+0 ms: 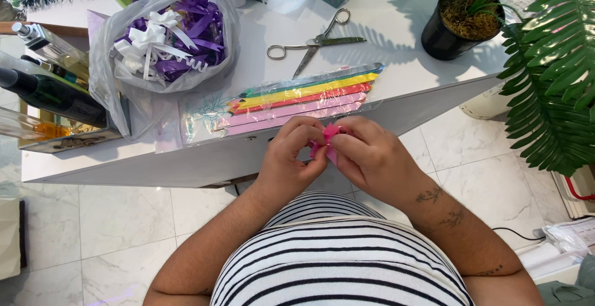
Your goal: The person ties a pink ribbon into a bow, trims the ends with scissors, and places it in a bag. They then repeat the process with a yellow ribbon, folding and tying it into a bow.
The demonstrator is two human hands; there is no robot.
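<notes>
A small folded piece of pink paper (328, 137) is pinched between my left hand (290, 157) and my right hand (367, 157), held just in front of the white table's near edge (186, 163). Both hands have fingers closed on it, thumbs and fingertips meeting at the paper. Right beyond my hands, a clear packet of coloured paper strips (291, 100) in green, yellow, red and pink lies flat on the table.
Metal scissors (316, 41) lie beyond the packet. A plastic bag of purple and white ribbon bows (166, 36) sits at the left, bottles (43, 83) beside it. A black potted plant (462, 24) stands at the right, with fern leaves (551, 70) overhanging.
</notes>
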